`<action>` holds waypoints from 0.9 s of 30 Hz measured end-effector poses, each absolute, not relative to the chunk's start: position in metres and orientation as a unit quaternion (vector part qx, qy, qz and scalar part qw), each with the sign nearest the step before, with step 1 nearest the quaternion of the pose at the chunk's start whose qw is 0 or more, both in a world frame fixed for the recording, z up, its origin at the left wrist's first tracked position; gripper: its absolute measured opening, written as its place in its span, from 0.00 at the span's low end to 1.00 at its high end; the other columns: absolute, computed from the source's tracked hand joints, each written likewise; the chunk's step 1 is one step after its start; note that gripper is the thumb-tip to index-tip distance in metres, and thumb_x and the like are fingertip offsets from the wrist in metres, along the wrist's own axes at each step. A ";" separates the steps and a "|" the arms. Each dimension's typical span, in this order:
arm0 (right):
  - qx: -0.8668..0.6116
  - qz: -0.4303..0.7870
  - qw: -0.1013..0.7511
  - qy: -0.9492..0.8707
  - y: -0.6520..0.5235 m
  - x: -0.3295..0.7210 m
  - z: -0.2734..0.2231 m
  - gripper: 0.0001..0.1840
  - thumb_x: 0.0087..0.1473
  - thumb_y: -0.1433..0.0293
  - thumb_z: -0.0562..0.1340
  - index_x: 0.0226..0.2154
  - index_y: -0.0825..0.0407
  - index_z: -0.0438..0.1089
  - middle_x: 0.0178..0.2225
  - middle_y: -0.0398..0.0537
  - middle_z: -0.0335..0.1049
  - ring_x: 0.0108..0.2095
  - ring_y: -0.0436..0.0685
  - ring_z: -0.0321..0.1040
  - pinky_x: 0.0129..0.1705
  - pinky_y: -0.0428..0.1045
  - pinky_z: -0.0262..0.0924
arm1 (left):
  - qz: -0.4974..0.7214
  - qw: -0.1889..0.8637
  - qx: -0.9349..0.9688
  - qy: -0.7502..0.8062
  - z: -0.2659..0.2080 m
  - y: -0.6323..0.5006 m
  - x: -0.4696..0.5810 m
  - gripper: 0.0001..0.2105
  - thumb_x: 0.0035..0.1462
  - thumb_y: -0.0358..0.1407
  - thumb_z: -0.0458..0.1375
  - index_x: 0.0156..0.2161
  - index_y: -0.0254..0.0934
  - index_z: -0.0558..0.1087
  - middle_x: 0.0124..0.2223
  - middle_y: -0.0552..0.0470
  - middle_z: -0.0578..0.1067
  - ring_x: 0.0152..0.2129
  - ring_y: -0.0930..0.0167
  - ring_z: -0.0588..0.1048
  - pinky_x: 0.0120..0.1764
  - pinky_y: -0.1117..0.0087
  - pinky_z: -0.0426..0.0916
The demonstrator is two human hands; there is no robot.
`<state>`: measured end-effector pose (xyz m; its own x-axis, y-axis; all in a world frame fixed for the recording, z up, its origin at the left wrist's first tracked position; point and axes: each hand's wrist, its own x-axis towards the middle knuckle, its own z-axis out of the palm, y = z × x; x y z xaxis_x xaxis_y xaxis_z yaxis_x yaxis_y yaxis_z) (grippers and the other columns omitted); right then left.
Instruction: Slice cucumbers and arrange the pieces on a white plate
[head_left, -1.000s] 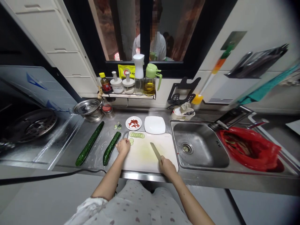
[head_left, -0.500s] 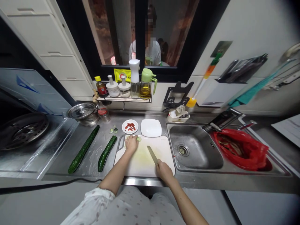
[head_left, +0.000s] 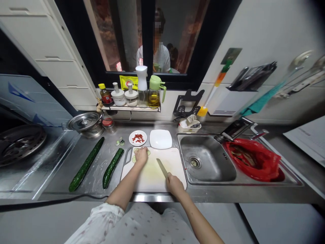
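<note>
My left hand (head_left: pixel 141 156) is at the upper left of the white cutting board (head_left: pixel 152 179), fingers curled down over pale green cucumber slices (head_left: pixel 134 159). Several slices peek out around the hand; those beneath the palm are hidden. In my right hand (head_left: pixel 175 185) is the handle of a kitchen knife (head_left: pixel 161 167), its blade angled up and left above the board's middle. Behind the board stand a small plate of chopped red pieces (head_left: pixel 138 138) and a white dish (head_left: pixel 160 139). Left of it lie a shorter cucumber (head_left: pixel 113 168) and a long cucumber (head_left: pixel 86 164).
A steel sink (head_left: pixel 208 161) adjoins the board on the right, with a red plastic bag (head_left: pixel 264 166) beyond. At the back left are a lidded pot (head_left: pixel 87 125) and a red-topped jar (head_left: pixel 109 125). Cucumber scraps (head_left: pixel 120 142) lie nearby. A shelf (head_left: pixel 132 108) holds seasoning bottles.
The view has turned slightly, so the whole scene sits a little further left. My left hand has shifted slightly over the slices; the knife stays in my right hand.
</note>
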<state>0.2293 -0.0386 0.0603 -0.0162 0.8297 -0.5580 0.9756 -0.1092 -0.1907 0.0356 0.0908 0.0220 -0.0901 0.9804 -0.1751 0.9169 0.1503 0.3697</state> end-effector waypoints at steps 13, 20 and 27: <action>0.670 -0.252 0.126 0.686 -0.042 0.227 0.067 0.15 0.63 0.71 0.45 0.45 0.54 0.64 0.40 0.58 0.74 0.41 0.59 0.71 0.38 0.49 0.56 | 0.109 0.333 0.556 0.754 0.015 0.037 0.018 0.08 0.52 0.35 0.59 0.38 0.44 0.75 0.38 0.55 0.80 0.40 0.69 0.76 0.46 0.67 0.60; 0.642 -0.250 0.132 0.713 -0.056 0.210 0.069 0.14 0.62 0.71 0.47 0.46 0.54 0.63 0.39 0.58 0.73 0.41 0.60 0.72 0.38 0.49 0.57 | 0.086 0.266 0.600 0.750 0.013 0.025 0.017 0.12 0.57 0.32 0.52 0.41 0.45 0.76 0.42 0.50 0.79 0.45 0.64 0.73 0.48 0.61 0.57; 0.636 -0.251 0.137 0.716 -0.061 0.201 0.068 0.15 0.60 0.75 0.47 0.46 0.55 0.63 0.39 0.59 0.73 0.41 0.59 0.72 0.38 0.49 0.58 | 0.075 0.243 0.610 0.750 0.014 0.024 0.019 0.13 0.57 0.32 0.51 0.41 0.45 0.77 0.43 0.48 0.79 0.46 0.62 0.71 0.47 0.61 0.57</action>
